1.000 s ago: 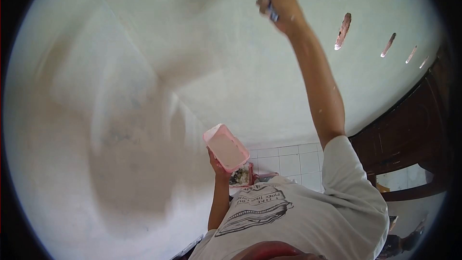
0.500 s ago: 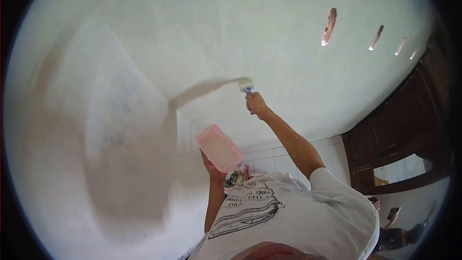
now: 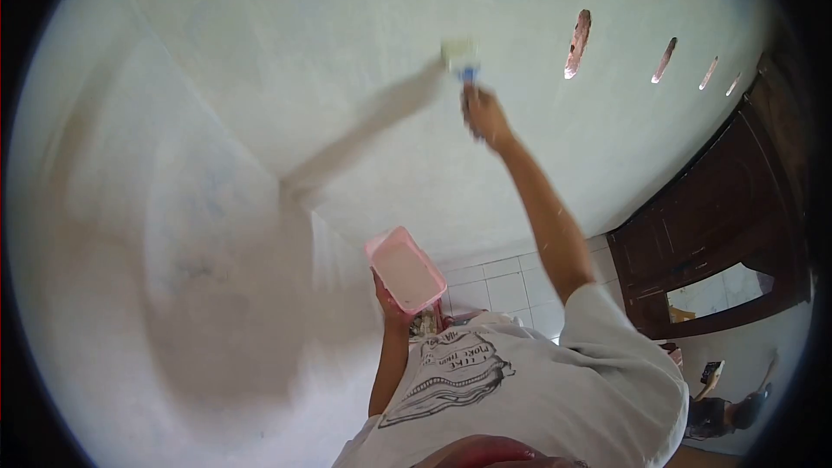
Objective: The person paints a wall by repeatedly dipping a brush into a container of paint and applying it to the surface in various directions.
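Observation:
A wide paintbrush [image 3: 461, 55] with pale bristles and a blue-stained ferrule is gripped by its handle in my right hand [image 3: 485, 114]. Its bristles meet the pale green-white wall [image 3: 364, 43], slightly smeared by motion. Lower down, my left hand [image 3: 390, 302] is wrapped round the side of a pink rectangular plastic tub [image 3: 373, 247]. Whitish paint [image 3: 406, 270] lies inside the tub, which tilts toward me. Part of my left hand is hidden behind it.
A wall corner runs down at left, with a bluish patchy side wall [image 3: 208, 208]. Several slots [image 3: 578, 43] pierce the wall at upper right. A dark wooden cabinet [image 3: 706, 225] with a mirror stands right. Another person [image 3: 724, 412] holds a phone at lower right. White floor tiles [image 3: 504, 286] show below.
My right hand has moved the paintbrush up the wall and slightly right, with the arm stretched further. The pink tub stays in my left hand, shifted slightly right in view.

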Motion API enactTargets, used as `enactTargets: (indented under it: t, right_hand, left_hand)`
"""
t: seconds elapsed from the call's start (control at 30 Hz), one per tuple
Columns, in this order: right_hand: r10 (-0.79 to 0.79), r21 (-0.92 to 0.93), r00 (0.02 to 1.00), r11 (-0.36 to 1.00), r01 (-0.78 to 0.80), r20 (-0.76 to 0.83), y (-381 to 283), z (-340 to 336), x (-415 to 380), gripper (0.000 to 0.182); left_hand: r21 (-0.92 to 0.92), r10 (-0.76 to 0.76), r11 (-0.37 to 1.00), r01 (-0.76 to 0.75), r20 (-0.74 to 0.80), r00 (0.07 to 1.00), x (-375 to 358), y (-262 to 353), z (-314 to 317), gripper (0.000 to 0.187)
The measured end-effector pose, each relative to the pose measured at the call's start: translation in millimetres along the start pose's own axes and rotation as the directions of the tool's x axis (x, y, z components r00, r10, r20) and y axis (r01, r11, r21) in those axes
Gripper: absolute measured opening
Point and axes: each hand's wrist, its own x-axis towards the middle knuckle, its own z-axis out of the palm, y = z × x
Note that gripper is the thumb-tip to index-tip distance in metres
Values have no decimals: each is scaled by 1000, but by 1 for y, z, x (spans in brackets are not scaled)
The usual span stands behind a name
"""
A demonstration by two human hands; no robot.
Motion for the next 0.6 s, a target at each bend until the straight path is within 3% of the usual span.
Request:
enactTargets:
  t: [0.07,0.1,0.17,0.2,0.3,0.33,0.37,0.43,0.47,0.5,0.6]
  right_hand:
    - [164,89,981,981,-174,103,121,4,-30,34]
    - [410,66,903,905,-421,128,159,4,-45,32]
    - [678,250,704,659,-709,211,208,2,-63,32]
    - [674,253,708,662,-705,210,194,5,-61,32]
    - [299,131,904,927,-351,305,109,3,-26,28]
    - [214,121,937,959,-255,275,59,4,-7,28]
    - [131,227,950,953,-200,285,-14,3,-4,30]
    - [-106,181,966,981,64,237,-116,3,6,29]
    - [-252,259,941,947,191,226,-153,6,10,30]
    - [-312,244,934,933,266,173,-185,9,10,33]
    - [-297,272,934,932,239,198,-169,18,31,35]
  left_hand:
    - [49,37,998,-39,33,999,-4,0,-4,59]
    - [41,42,998,-43,38,998,1,-4,-3,59]
    - [13,34,999,-33,-11,999,-3,0,-2,59]
    - [15,35,999,-35,-5,999,-4,3,0,59]
    - [-101,-14,995,14,-2,1000,-7,2,6,59]
    - [-93,-11,996,11,5,1000,-7,3,6,59]
    - [-82,-7,997,8,14,1000,-5,4,6,59]
    - [-89,-11,996,13,20,1000,-1,6,6,59]
    - [-99,-19,995,22,26,999,0,6,7,59]
    - [-102,-15,995,18,27,1000,2,5,10,59]
    - [-96,12,995,-14,-13,1000,-2,5,14,59]
